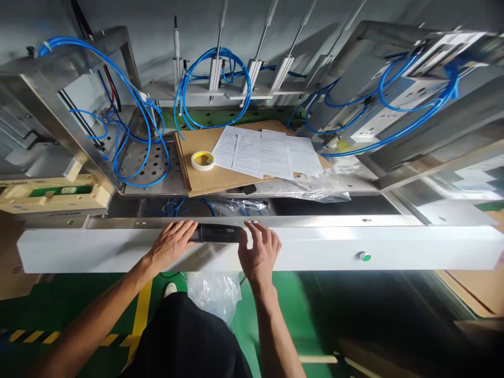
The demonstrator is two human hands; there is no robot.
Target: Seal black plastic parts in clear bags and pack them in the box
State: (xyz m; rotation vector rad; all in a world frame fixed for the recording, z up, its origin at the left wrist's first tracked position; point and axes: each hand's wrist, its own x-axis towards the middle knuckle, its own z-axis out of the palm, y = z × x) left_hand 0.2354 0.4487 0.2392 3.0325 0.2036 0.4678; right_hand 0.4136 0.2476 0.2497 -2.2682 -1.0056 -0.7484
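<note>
Head view: the left hand (172,242) lies flat, fingers spread, touching the left end of a black bar (216,233) on the white panel (315,247). The right hand (260,251), fingers loosely spread, touches its right end. Beyond the hands lie tape (202,160) and papers (268,152).

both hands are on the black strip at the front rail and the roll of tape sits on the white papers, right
Not quite. In the head view the left hand and right hand do rest at either end of the black strip on the front rail, but the roll of tape sits on the brown cardboard, beside the white papers, not on them.
</note>
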